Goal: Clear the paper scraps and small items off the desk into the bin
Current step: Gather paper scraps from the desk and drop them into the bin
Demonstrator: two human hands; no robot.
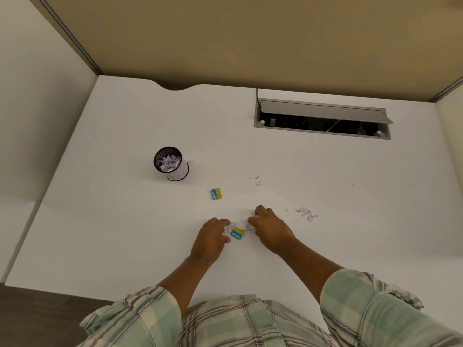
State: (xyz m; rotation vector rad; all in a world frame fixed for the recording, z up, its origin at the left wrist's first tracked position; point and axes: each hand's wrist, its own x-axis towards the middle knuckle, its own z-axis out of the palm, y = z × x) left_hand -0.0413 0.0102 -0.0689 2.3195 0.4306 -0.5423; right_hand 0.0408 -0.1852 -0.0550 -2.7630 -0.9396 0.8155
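A: Where are the 2 hands?

B: Both are low over the white bench (125, 234), near its front edge. The left hand (210, 237) and the right hand (269, 227) face each other with a small blue and yellow box (237, 233) lying on the bench between them, just beside both sets of fingers.

A: Is either grip on something?

B: The right grip has its fingers curled down onto a clump of white paper scraps (250, 225), which show at its fingertips and under the palm. The left grip is bent too, with a scrap (230, 227) touching its fingertips. Whether either grip is truly clenched on the paper or only pressing it, I cannot tell.

A: What else lies loose?

B: A second blue and yellow box (216, 193) sits farther back, well apart from both hands, between them and the bin. A small cluster of torn scraps (307, 213) lies to the right of the right hand, near but not touching it. A few tiny bits (257, 180) lie farther back still.

A: And the bin?

B: The small round mesh bin (171, 163) stands upright at the back left, well apart from the hands, with white scraps already inside it.

A: Anything behind?

B: An open grey cable hatch (323, 118) is set into the bench at the back right.
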